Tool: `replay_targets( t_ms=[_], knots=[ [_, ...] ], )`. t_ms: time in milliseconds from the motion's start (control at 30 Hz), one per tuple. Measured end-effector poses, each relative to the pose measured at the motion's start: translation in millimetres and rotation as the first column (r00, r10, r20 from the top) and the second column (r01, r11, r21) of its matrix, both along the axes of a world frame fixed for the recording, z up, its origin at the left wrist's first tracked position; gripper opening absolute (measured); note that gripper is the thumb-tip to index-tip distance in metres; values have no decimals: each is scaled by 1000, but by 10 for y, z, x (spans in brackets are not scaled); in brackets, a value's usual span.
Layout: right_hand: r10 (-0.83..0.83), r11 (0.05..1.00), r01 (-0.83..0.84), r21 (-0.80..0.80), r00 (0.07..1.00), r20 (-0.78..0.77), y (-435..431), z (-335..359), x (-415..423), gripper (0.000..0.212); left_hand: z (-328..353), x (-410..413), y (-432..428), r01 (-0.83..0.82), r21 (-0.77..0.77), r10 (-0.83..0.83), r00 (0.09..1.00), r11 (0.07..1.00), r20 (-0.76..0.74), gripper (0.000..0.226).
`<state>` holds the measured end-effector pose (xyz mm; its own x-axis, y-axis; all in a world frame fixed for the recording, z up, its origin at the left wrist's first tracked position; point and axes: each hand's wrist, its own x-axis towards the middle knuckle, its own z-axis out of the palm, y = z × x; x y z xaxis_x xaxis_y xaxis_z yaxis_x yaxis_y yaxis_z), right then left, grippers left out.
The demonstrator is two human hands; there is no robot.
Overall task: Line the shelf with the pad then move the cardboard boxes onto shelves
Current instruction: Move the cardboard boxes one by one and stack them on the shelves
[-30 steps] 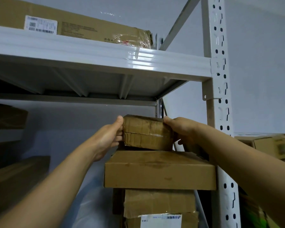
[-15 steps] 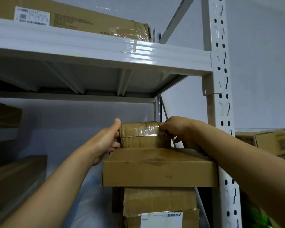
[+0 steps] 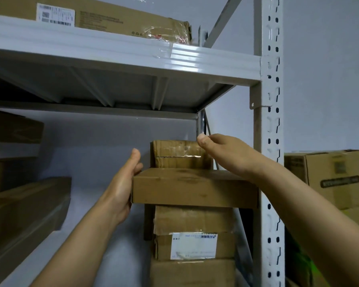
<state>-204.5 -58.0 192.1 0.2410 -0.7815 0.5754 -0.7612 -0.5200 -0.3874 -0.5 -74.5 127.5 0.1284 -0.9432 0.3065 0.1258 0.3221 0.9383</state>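
A small taped cardboard box sits on top of a wide flat box, which caps a stack of boxes at the right end of the shelf bay. My left hand rests against the flat box's left end, thumb up beside the small box without holding it. My right hand hovers at the small box's upper right corner with loosely curled fingers, gripping nothing. A pale sheet covers the shelf floor left of the stack.
The white shelf beam runs overhead with a long labelled box on it. The perforated upright stands right of the stack. Dark boxes fill the bay's left side. Another carton sits beyond the upright.
Both hands set the small box down on the flat box and let go of it. My left hand dropped to the flat box's end and my right hand lifted off.
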Motion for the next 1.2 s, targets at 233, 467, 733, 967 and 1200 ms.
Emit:
replay_targets(
  t_ms=[233,467,733,967,1200],
  knots=[
    [-246,906,212,-367,968,-48,35,-302,-71,55,-120,-123,138,-19,-51,11,988,999,-153,76],
    [-313,848,244,-471,947,-74,-116,-348,-90,51,-102,-282,280,-68,-18,65,991,998,-121,37],
    [-355,844,262,-467,927,-121,-155,-338,-97,54,-119,-270,250,-81,-8,80,994,997,-77,37],
    [-308,847,240,-475,949,-70,-114,-332,-94,50,-157,-175,277,-55,-3,54,991,998,-120,67],
    [-21,762,68,-644,997,81,106,-432,190,31,-297,20,408,-105,22,107,978,994,-177,73]
  ],
)
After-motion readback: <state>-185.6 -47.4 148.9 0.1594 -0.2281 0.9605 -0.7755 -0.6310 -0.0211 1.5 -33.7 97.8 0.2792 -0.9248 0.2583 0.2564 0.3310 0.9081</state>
